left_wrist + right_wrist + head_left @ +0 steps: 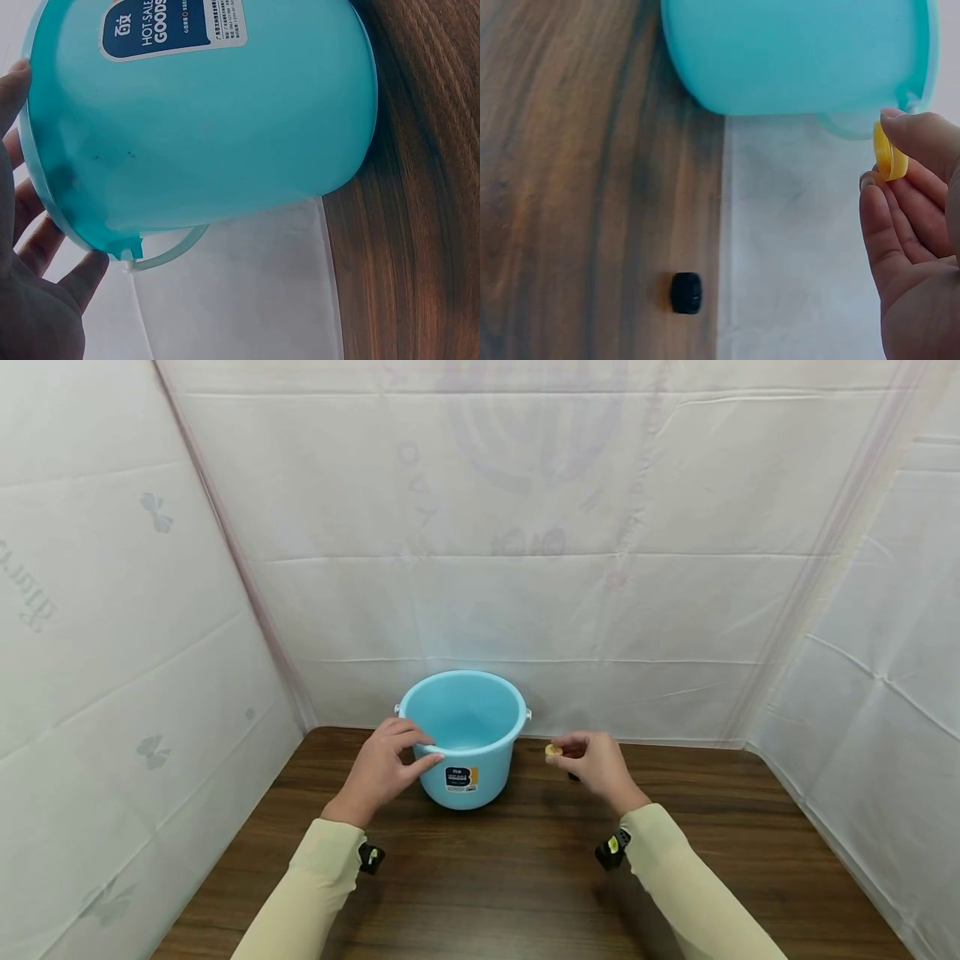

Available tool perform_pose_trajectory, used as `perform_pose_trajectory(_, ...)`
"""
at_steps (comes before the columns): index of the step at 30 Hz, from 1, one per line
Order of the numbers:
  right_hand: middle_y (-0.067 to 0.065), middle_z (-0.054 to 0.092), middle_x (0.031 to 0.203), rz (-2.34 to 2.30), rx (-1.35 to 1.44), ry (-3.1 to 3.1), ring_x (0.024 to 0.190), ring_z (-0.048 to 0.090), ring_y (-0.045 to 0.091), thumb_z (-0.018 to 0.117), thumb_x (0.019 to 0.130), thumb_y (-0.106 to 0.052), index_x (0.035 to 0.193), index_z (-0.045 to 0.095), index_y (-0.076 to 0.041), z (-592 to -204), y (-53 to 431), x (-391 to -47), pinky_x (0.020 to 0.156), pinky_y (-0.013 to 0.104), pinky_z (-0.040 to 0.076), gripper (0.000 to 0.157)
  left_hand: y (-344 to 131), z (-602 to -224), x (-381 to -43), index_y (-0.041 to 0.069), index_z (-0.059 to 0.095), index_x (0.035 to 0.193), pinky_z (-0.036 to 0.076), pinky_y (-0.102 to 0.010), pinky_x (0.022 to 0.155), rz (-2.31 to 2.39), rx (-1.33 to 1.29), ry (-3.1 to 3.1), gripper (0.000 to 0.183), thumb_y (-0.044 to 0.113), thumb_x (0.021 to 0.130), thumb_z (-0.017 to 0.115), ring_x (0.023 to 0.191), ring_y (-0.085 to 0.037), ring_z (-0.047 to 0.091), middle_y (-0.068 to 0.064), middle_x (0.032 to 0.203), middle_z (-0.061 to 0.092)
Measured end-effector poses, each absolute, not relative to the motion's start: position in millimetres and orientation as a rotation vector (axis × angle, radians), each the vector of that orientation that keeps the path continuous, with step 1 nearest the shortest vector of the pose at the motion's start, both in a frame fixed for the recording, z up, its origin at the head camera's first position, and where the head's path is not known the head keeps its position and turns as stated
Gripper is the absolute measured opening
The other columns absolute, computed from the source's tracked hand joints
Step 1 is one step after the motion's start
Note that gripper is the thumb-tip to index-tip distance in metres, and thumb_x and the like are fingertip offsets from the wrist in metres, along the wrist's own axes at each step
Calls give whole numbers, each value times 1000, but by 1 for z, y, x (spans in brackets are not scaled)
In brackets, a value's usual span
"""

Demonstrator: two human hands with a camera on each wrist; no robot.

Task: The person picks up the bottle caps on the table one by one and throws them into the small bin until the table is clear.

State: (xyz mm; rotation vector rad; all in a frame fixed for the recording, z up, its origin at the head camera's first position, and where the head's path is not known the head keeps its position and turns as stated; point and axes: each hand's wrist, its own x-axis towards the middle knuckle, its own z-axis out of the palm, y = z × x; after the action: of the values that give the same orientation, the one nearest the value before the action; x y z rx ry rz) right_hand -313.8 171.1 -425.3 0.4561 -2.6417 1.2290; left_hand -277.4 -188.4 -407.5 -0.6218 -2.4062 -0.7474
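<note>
A light blue bucket (462,760) stands upright on the dark wooden table, its label facing me. My left hand (383,767) holds the bucket at the near left part of its rim, thumb on the outer side and fingers over the edge. To the right of the bucket, my right hand (597,766) pinches a small yellow bottle cap (889,153) between thumb and fingers, raised over the table. A small black cap (686,292) sits on the table below that hand, mostly covered by it in the head view.
White sheeting (510,610) rises along the table's back edge and on both sides. The bucket's pale handle (176,252) hangs down on its far side. A black wrist camera (612,849) sits at the right cuff, another (371,858) at the left.
</note>
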Motion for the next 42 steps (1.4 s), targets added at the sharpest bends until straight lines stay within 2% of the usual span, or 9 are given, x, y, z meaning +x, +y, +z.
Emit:
perform_pose_trajectory(7,4,78,100,1254,508,-2609,89,72,16,86,85,-25,106,80,-13,-409,165,-314,76,30,61,25,-189,-407,-278,19,78,96,57,-45,91,-753,-619,-2406,22,36,84,86,109,-20,59,2,101,71)
perform_pose_trajectory(21,5,78,100,1301,563,-2548,89,73,17,86,85,-24,105,80,-12,-383,152,-315,76,31,62,24,-189,-407,-276,19,79,97,56,-39,82,-736,-625,-2411,22,36,84,85,106,-19,58,3,101,71)
perform_pose_trajectory(35,5,79,100,1291,643,-2501,89,74,18,85,86,-24,106,80,-12,-365,129,-319,77,33,63,24,-188,-408,-277,18,79,96,57,-43,89,-730,-633,-2386,24,36,83,87,107,-20,60,1,101,71)
perform_pose_trajectory(42,5,78,100,1334,648,-2505,90,74,18,85,87,-24,107,79,-11,-361,117,-323,76,32,62,25,-188,-406,-276,18,79,97,57,-40,83,-722,-634,-2389,24,37,84,86,106,-19,60,2,101,72)
